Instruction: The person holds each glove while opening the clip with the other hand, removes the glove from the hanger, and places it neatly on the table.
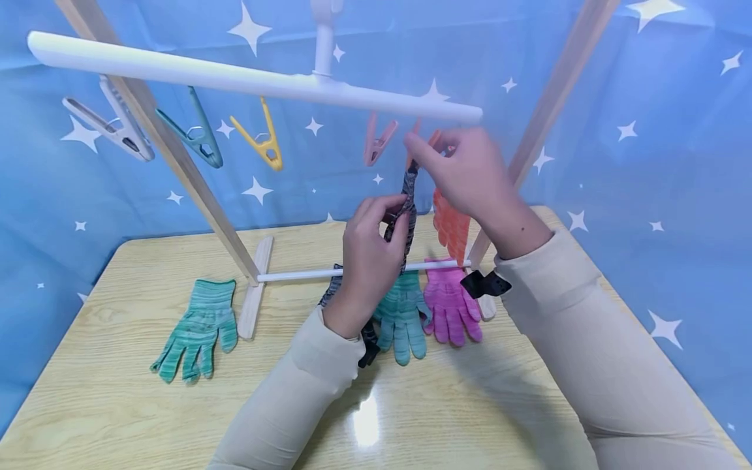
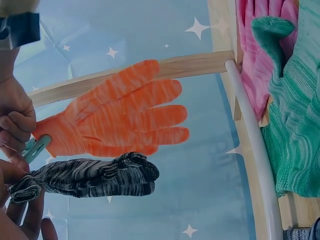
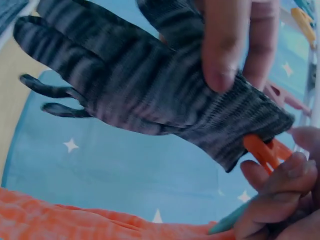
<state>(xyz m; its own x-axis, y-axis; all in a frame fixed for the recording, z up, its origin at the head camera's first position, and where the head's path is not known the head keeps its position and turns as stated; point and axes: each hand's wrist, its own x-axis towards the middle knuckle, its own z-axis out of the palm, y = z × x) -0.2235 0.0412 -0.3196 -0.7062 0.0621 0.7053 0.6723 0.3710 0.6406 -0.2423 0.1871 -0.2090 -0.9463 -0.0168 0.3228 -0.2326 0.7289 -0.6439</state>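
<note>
My left hand (image 1: 371,254) pinches a black-and-grey knit glove (image 3: 135,80) near its cuff; the glove hangs fingers down under the white bar (image 1: 247,78). Above it, my right hand (image 1: 470,173) pinches an orange clothespin (image 3: 261,152), whose jaws are at the cuff's edge in the right wrist view. Close behind hangs an orange glove (image 2: 130,115), its cuff held by a teal clothespin (image 2: 37,149). In the head view my right hand hides most of the orange clothespin.
Pink (image 1: 378,140), yellow (image 1: 267,140), teal (image 1: 202,140) and white (image 1: 120,127) clothespins hang along the bar. On the table (image 1: 117,418) lie green gloves (image 1: 200,326), a pink glove (image 1: 451,307) and another dark glove partly hidden. Wooden posts (image 1: 176,156) flank the hands; a white rod (image 1: 302,275) runs low.
</note>
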